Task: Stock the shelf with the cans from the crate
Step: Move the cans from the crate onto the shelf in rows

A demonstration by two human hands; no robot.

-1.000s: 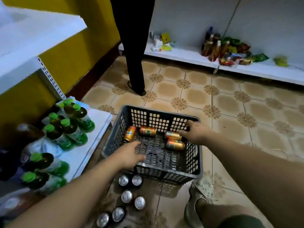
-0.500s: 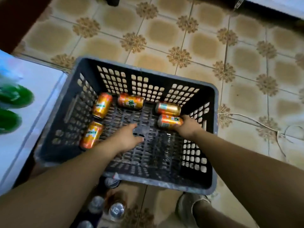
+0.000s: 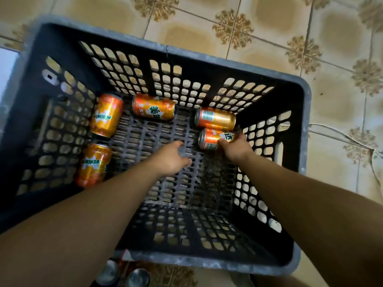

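Five orange drink cans point(image 3: 153, 109) left to shelve in dark slotted plastic crate point(image 3: 207, 59); your right hand point(image 3: 236, 148) grips one at right wall, left hand point(image 3: 172, 160) open, empty.

glossy beige ceramic floor tiles point(image 3: 186, 36), each with a darker tan centre and brown floral medallions point(image 3: 233, 30) at the corners, lie under dim warm light. a thin pale cord point(image 3: 331, 131) loops over them; far left of the cord, a white flat shelf board point(image 3: 7, 65) shows.

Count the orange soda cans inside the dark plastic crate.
5: upper-left can, lower-left can, far-wall can, right-rear can, and nearer right can gripped by right hand.
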